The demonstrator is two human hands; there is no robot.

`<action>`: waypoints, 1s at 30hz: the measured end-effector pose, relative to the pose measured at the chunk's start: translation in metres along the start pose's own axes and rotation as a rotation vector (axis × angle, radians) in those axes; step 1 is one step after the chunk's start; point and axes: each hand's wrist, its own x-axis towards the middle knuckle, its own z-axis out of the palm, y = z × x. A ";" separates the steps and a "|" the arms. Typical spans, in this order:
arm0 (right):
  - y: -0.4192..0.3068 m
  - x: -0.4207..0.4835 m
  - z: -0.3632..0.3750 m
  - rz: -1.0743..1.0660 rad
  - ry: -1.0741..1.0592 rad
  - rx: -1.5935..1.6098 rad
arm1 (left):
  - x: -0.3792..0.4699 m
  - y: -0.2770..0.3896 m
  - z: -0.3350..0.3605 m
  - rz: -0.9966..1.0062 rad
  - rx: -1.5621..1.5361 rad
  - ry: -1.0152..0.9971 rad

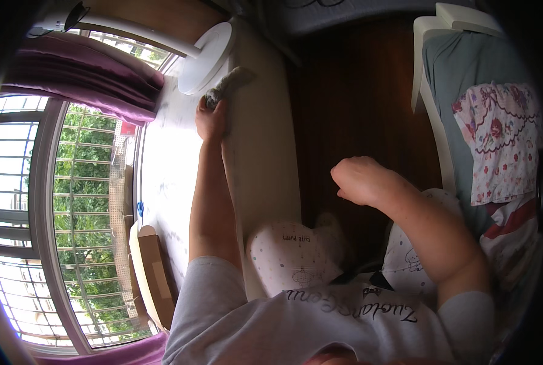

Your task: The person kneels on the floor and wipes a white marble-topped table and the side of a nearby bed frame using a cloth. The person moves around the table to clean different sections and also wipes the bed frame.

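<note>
My left hand [211,121] is stretched far forward over the edge of the white windowsill [171,150]. It grips a crumpled greyish cloth [228,84], part of which trails forward beyond the fingers. Just ahead of the cloth stands the round white base of a fan or stand [207,59], with a white pole running off to the upper left. My right hand [355,180] hangs in the air over the dark wooden floor [362,114], its fingers curled in; nothing shows in it, though the palm is hidden.
A cardboard box [157,273] and blue-handled scissors [140,209] lie on the sill by the barred window. Purple curtains [89,77] hang at its sides. To the right, a bed with a green sheet [454,59] bears a floral garment [499,141].
</note>
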 end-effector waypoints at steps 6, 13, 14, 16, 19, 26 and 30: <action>-0.003 -0.004 -0.010 0.121 -0.010 -0.004 | -0.044 -0.027 -0.019 0.130 0.032 -0.035; -0.015 -0.011 -0.011 0.090 -0.022 -0.034 | -0.193 -0.033 -0.100 0.172 -0.077 -0.103; -0.017 -0.011 -0.011 0.124 -0.063 -0.019 | -0.213 -0.035 -0.111 0.122 -0.099 -0.117; -0.022 -0.011 -0.010 0.112 -0.097 -0.021 | -0.230 -0.041 -0.126 0.063 -0.135 -0.120; -0.030 -0.012 -0.010 0.082 -0.125 -0.034 | -0.224 -0.057 -0.137 -0.050 -0.142 -0.089; -0.033 -0.013 -0.011 0.058 -0.115 -0.038 | -0.070 -0.099 -0.106 -0.268 0.273 0.129; -0.030 -0.008 -0.007 0.065 -0.118 -0.060 | 0.009 -0.083 -0.067 -0.358 0.342 0.123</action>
